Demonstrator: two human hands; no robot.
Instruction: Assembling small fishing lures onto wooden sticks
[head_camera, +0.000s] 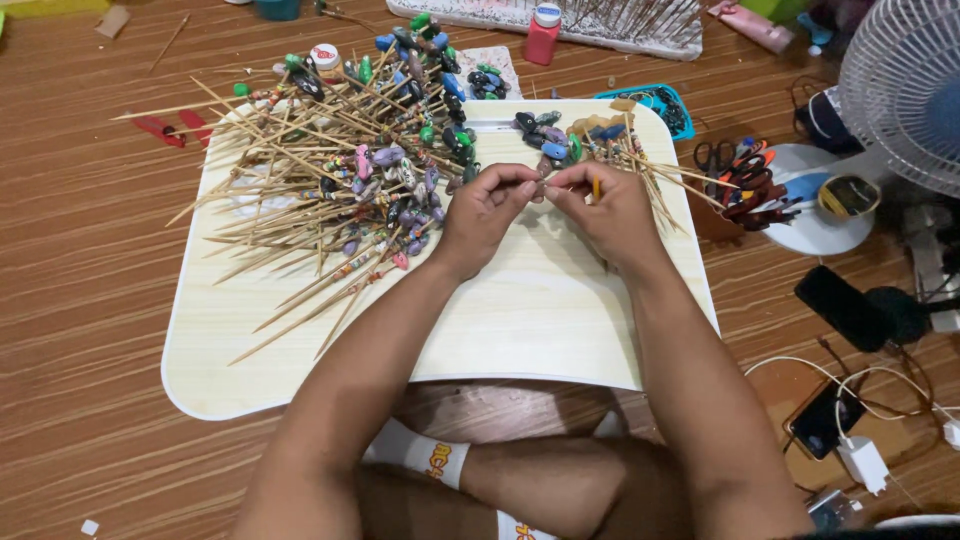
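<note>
Pale wooden lap board (560, 330) on brown floor, left hand (487, 212) and right hand (607, 212) pinching one small bead (541, 186) near far edge, beaded skewers (340, 190) heaped at far left corner.

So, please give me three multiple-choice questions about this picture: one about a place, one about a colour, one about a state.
1. Where does the big heap of beaded sticks lie?
A. on the left part of the pale board
B. under the fan
C. on the phone

2. What colour is the small bottle at the top?
A. yellow with black cap
B. red with white cap
C. all green

3. How are the left hand and the right hand?
A. flat on the floor
B. far apart
C. fingertips meeting over the board

Answers: 1 A, the heap covers the board's left side; 2 B, red body under white cap; 3 C, both hands pinch something small together.
</note>
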